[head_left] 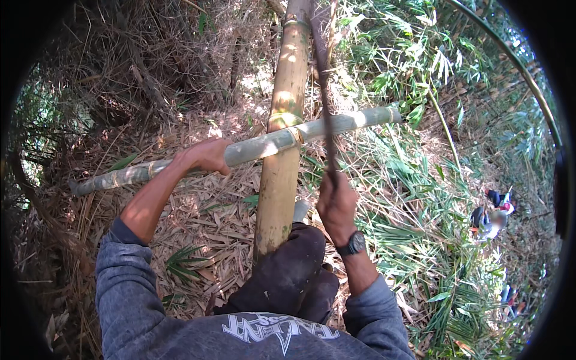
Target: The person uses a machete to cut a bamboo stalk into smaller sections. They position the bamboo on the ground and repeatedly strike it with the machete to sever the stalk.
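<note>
We close our left hand (207, 156) around the green bamboo pole (264, 146) lying across the thick yellow bamboo stem (281, 168). Our right hand (337, 204) clenches a long dark blade (324, 90) raised over the crossing.

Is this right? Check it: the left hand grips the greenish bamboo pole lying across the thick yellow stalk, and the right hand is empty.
Not quite. In the head view the right hand holds a dark blade. The left hand does grip the greenish pole across the yellow stalk.

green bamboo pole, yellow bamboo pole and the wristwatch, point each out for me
green bamboo pole (264, 146): head view, on its pale mid section right of the left hand.
yellow bamboo pole (279, 186): head view, on its trunk below the crossing.
wristwatch (355, 243): head view, on the dark dial at the right wrist.
</note>
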